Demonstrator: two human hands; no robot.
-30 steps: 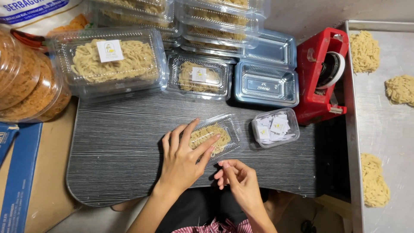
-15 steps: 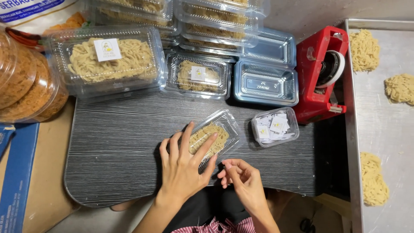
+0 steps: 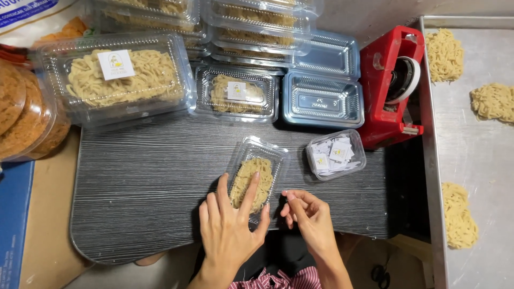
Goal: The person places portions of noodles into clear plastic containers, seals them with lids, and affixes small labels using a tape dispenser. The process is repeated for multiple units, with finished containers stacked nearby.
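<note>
A small clear plastic box of pale noodles (image 3: 256,176) lies tilted near the front of the dark wood-grain table (image 3: 144,182). My left hand (image 3: 230,227) rests flat on it, fingers spread over the lid. My right hand (image 3: 308,217) hovers just right of the box with its fingers curled together; whether it pinches something small I cannot tell. A small clear tub of white paper labels (image 3: 336,154) stands a little behind my right hand.
Stacked noodle boxes (image 3: 235,93), a large labelled noodle box (image 3: 115,77) and an empty clear box (image 3: 323,100) line the back. A red tape dispenser (image 3: 390,85) stands at right, beside a metal tray (image 3: 482,160) with loose noodle nests (image 3: 458,214). Tubs of brown cakes (image 3: 24,115) sit at left.
The small noodle box has turned and slid a bit to the right under my left hand. My right hand has shifted slightly right and up.
</note>
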